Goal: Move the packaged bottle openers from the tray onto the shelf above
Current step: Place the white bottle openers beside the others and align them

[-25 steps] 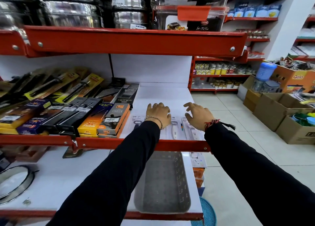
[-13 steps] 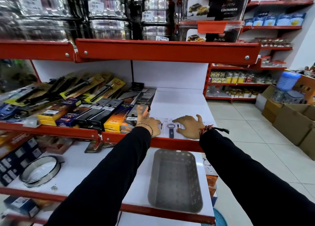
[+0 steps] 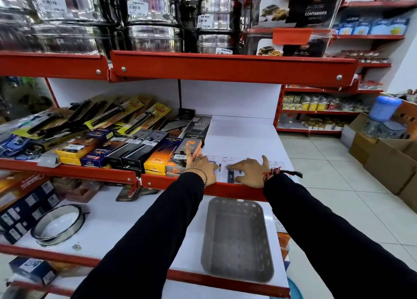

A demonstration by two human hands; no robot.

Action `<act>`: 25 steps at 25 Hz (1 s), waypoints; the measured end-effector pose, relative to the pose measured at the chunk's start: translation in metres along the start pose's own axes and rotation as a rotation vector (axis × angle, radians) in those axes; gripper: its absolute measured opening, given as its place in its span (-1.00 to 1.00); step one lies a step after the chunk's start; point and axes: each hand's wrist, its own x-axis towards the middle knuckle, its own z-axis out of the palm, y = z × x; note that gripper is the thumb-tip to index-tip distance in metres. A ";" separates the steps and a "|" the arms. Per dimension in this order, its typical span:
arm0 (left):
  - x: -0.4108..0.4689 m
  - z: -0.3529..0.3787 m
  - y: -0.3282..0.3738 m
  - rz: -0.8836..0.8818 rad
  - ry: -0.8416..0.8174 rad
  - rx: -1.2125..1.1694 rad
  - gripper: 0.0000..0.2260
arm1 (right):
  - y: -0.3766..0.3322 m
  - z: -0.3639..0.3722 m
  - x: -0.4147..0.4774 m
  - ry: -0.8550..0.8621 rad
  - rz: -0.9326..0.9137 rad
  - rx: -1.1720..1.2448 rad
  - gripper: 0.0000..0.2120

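Observation:
Flat white cards with packaged bottle openers [image 3: 230,174] lie side by side on the white shelf [image 3: 246,138], close to its red front lip. My left hand [image 3: 202,166] rests on the left cards, index finger raised against an orange lighter box [image 3: 190,148]. My right hand [image 3: 249,170] lies spread on the right cards, fingertips beside a dark blue opener handle. Neither hand grips anything. The grey perforated tray [image 3: 237,238] sits on the lower shelf under my arms, with nothing inside it.
Boxed lighters and carded tools [image 3: 117,132] fill the shelf's left half. Steel containers [image 3: 153,17] stand on the red shelf above. A metal ring [image 3: 58,224] lies on the lower shelf, left. Cardboard boxes [image 3: 388,161] sit on the tiled floor at right.
Both hands have slid back toward the shelf's front lip, drawing the cards with them. The camera has tilted up and moved closer.

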 end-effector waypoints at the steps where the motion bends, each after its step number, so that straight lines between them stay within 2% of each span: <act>1: 0.001 0.000 0.001 -0.005 -0.003 0.006 -0.57 | 0.000 0.000 -0.001 0.006 0.000 -0.005 -0.48; 8: 0.003 0.000 0.003 -0.028 0.052 -0.010 -0.55 | 0.004 -0.006 -0.009 0.033 0.017 0.000 -0.52; 13: 0.009 -0.017 0.031 0.042 0.077 -0.112 -0.50 | 0.045 -0.022 -0.030 0.040 0.151 -0.012 -0.49; 19: 0.014 -0.030 0.090 0.227 0.009 -0.139 -0.53 | 0.101 -0.017 -0.059 -0.039 0.329 0.001 -0.40; 25: 0.016 -0.029 0.112 0.236 -0.072 -0.086 -0.53 | 0.115 -0.002 -0.066 -0.106 0.335 0.037 -0.35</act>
